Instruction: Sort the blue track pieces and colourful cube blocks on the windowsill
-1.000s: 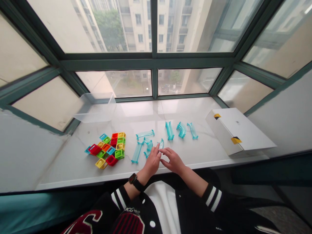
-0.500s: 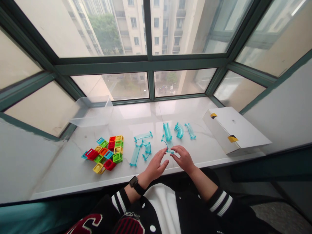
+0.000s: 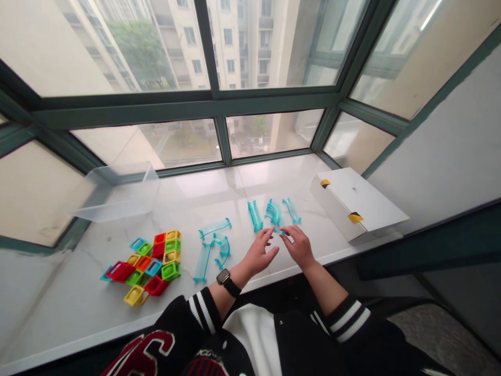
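Observation:
In the head view, my right hand (image 3: 298, 246) pinches the near end of a clear blue curved track piece (image 3: 275, 213), which lies over or against another curved piece; their exact overlap is hard to make out. My left hand (image 3: 260, 255) has its fingers apart, the fingertips beside the same end, perhaps touching it. Left of this curve lies a straight blue track piece (image 3: 255, 215), apparently stacked with others. A thinner blue track piece (image 3: 291, 210) lies to its right. Beyond my left hand are more blue pieces: a slanted one (image 3: 215, 228), a curved one (image 3: 223, 249) and a straight one (image 3: 202, 262).
Several red, yellow, green and blue plastic blocks (image 3: 152, 265) lie on the left of the white sill (image 3: 188, 203). Behind them stands a clear plastic bin (image 3: 117, 201). A white box (image 3: 360, 201) with yellow-black tabs sits at the right. Windows (image 3: 274, 133) border the far side.
The view has swung to the right. Both hands have moved the curved piece farther from the sill's front edge, up to the other curved piece.

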A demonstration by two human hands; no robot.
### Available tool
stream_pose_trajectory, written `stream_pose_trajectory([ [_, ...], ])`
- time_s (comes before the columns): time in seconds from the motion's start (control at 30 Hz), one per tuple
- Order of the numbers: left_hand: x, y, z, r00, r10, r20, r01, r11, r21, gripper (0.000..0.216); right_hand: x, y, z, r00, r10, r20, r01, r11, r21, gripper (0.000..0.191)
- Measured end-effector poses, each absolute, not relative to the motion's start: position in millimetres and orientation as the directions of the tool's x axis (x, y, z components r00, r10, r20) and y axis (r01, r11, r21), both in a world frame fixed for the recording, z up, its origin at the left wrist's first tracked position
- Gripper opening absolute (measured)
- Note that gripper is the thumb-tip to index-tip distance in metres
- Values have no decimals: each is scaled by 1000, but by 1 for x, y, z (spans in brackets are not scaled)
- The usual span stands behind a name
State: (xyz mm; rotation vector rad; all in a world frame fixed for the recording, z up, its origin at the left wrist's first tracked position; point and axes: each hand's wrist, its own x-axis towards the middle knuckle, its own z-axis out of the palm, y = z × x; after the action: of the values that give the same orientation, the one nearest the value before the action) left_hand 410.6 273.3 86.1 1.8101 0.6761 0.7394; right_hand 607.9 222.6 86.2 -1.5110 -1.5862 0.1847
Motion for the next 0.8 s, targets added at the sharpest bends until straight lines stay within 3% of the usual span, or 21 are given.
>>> stream_pose_trajectory([
  [0.4,466,320,82,548,834,-70,130,-2,992,77,639,288,69,264,855,447,770,92,-632,16],
  [0.8,476,324,72,517,843,-149,216,40,976,86,640,308,52,272,878,393,747,65,-661,13],
])
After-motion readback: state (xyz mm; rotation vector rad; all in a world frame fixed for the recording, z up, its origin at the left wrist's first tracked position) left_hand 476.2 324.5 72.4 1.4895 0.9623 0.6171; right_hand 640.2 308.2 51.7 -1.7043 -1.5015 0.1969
